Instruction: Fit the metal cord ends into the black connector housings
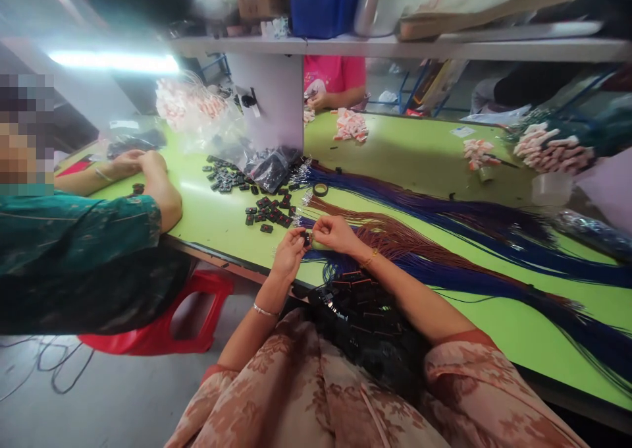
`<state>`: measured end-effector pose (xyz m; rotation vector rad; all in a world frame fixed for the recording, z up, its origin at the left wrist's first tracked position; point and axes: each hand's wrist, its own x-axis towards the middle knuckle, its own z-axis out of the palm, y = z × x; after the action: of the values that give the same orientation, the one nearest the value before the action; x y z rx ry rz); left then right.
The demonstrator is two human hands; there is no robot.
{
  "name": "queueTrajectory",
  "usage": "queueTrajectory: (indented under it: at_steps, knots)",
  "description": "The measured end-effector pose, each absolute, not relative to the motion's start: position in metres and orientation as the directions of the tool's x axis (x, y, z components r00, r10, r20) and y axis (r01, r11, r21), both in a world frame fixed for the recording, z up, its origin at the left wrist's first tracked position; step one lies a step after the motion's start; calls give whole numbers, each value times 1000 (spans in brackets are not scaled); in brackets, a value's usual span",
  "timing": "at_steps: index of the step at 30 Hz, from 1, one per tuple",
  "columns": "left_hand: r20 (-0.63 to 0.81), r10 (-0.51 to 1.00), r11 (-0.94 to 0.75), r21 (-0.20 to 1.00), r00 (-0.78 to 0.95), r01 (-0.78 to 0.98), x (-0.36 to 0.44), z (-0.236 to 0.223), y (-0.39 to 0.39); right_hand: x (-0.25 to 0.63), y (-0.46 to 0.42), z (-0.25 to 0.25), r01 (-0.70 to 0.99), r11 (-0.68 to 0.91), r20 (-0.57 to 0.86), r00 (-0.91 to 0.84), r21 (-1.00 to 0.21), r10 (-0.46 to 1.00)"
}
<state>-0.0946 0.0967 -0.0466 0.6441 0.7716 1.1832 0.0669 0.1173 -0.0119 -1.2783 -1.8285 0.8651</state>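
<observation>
My left hand (289,253) pinches a small black plastic housing (306,239) above the table's front edge. Close on its right, my right hand (338,234) is closed with thumb and forefinger together beside the housing; what they hold is too small to make out. Beneath and beyond my hands lie long bundles of brown wires (395,236) and blue wires (444,273), their bright metal tips toward the left. More black housings (269,212) are strewn left of the wire tips. Several dark pieces with orange edges (365,303) rest in my lap.
A roll of black tape (320,190) lies by the purple-blue wires (375,188). Behind are a plastic bag (271,168) and piles of pale pink connectors (351,125). A co-worker's arm (165,194) rests at left, above a red stool (197,303). A shelf (444,47) crosses overhead.
</observation>
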Motion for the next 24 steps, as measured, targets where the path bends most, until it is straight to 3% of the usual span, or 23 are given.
queueTrajectory:
  at_steps: [24]
  knots:
    - [-164, 976, 217, 808, 145, -547, -93, -47, 94, 65, 116, -16, 541, 244, 183, -166, -805, 969]
